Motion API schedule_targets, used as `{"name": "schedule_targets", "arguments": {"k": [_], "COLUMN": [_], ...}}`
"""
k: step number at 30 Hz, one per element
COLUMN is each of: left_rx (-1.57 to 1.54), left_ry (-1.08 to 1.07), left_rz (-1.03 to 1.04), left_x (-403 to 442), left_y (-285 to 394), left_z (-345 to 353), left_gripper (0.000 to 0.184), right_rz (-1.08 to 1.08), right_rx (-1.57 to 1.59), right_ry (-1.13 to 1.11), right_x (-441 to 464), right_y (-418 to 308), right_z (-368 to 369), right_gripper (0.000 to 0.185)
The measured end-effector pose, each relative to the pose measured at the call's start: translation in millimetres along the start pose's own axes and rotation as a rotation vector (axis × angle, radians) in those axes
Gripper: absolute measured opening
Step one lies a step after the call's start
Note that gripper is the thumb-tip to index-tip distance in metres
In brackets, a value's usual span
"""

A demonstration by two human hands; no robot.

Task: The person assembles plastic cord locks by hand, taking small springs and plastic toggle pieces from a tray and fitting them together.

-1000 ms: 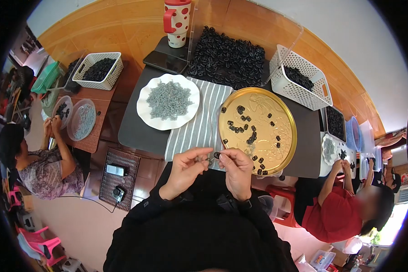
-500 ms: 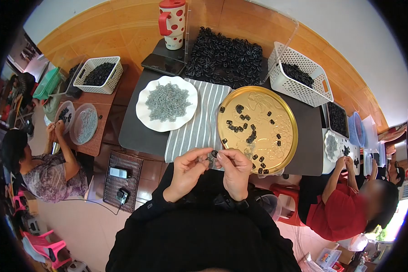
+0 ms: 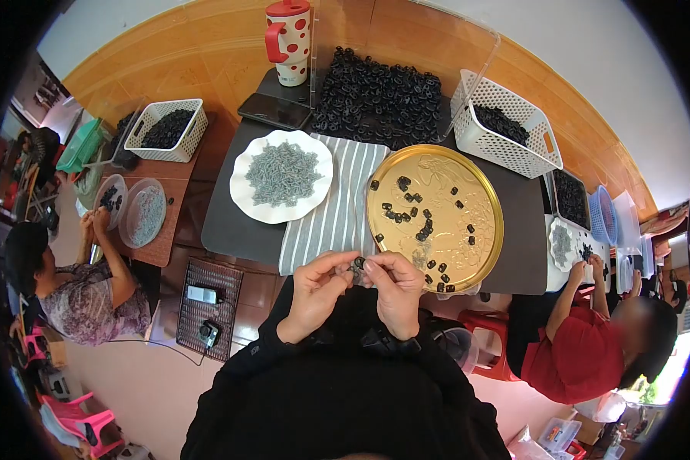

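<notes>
My left hand [image 3: 317, 297] and my right hand [image 3: 398, 295] meet at the fingertips in front of the table edge. A small black plastic piece [image 3: 359, 262] is pinched at the right thumb and forefinger, touching the left fingertips. The left fingers are pinched too; something small and greyish seems to be between them, but it is too small to name. Beyond my hands, a gold round tray [image 3: 468, 199] holds scattered black pieces [image 3: 424, 230]. To its left, a white scalloped plate [image 3: 241, 192] carries a heap of slim grey pieces [image 3: 284, 175].
A striped cloth [image 3: 322, 230] lies between plate and tray. Behind are a black heap [image 3: 379, 100], a white basket [image 3: 506, 157], a phone [image 3: 274, 111] and a spotted tumbler [image 3: 290, 46]. People work at the left [image 3: 84, 291] and right [image 3: 583, 353].
The black piece has shifted slightly left and turned at my fingertips. My right hand has moved a little left with it; my left hand has hardly moved.
</notes>
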State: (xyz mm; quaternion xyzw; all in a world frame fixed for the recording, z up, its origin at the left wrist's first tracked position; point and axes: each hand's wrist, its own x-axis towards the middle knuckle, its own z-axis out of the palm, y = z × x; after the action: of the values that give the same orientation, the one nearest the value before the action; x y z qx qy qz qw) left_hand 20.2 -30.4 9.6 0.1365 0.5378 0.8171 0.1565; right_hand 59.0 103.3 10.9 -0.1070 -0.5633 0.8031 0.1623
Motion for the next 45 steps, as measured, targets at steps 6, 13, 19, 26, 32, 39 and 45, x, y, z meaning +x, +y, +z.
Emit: {"name": "schedule_targets", "arguments": {"k": [6, 13, 19, 26, 32, 39, 45], "left_rx": [-0.012, 0.008, -0.032, -0.093, -0.140, -0.137, -0.111], "left_ry": [0.011, 0.010, 0.023, -0.028, -0.028, -0.014, -0.020], "left_rz": [-0.001, 0.003, 0.002, 0.034, 0.015, -0.002, 0.035], "left_x": [-2, -3, -3, -3, -3, -6, -7], "left_y": [0, -3, -1, -6, -7, -9, -8], "left_z": [1, 1, 3, 2, 3, 6, 9], "left_gripper": [0.030, 0.029, 0.029, 0.031, 0.029, 0.028, 0.027], "right_rz": [-0.016, -0.075, -0.099, -0.232, -0.354, -0.403, -0.520], "right_rx": [-0.026, -0.107, -0.070, -0.166, -0.227, -0.264, -0.425], "right_ry": [-0.027, -0.110, -0.169, -0.187, -0.229, -0.169, -0.088], "right_x": [-2, -3, -3, -3, -4, -10, -13], "right_y": [1, 1, -4, 7, 4, 5, 2], "right_z": [-1, -5, -2, -11, -11, -8, -3], "right_gripper": [0.007, 0.009, 0.016, 0.025, 0.025, 0.025, 0.020]}}
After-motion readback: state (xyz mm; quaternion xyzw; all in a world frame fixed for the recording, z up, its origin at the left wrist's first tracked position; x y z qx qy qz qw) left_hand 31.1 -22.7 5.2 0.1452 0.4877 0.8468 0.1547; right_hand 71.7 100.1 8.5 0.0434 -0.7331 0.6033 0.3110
